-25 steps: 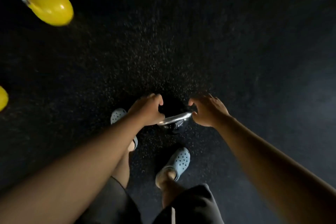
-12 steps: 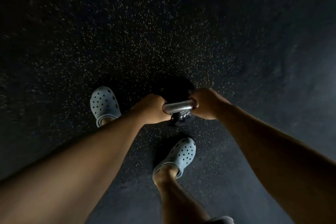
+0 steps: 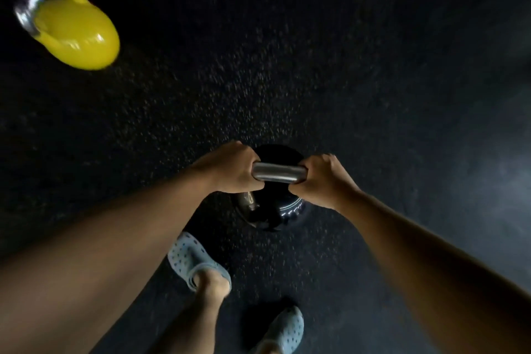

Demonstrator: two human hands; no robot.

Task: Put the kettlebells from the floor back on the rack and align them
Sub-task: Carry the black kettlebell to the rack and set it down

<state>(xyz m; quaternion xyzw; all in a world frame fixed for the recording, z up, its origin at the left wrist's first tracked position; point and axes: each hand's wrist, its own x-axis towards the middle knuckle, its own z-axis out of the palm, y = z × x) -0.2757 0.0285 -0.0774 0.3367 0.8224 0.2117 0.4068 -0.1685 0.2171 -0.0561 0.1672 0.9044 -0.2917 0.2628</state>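
A black kettlebell [image 3: 273, 207] with a steel handle hangs in the middle of the view, above the dark speckled floor. My left hand [image 3: 232, 169] grips the left end of the handle and my right hand [image 3: 321, 181] grips the right end; both are closed around it. A yellow kettlebell [image 3: 77, 34] with a steel handle lies on the floor at the upper left, far from both hands. No rack shows in this view.
My two feet in pale blue perforated clogs, left foot [image 3: 195, 261] and right foot [image 3: 287, 330], stand below the held kettlebell. Dark rubber floor [image 3: 373, 66] fills the rest of the view.
Both hands went from reaching for the handle to gripping it, and the black kettlebell has come up off the floor. My feet have stepped, and the yellow kettlebell is back in view.
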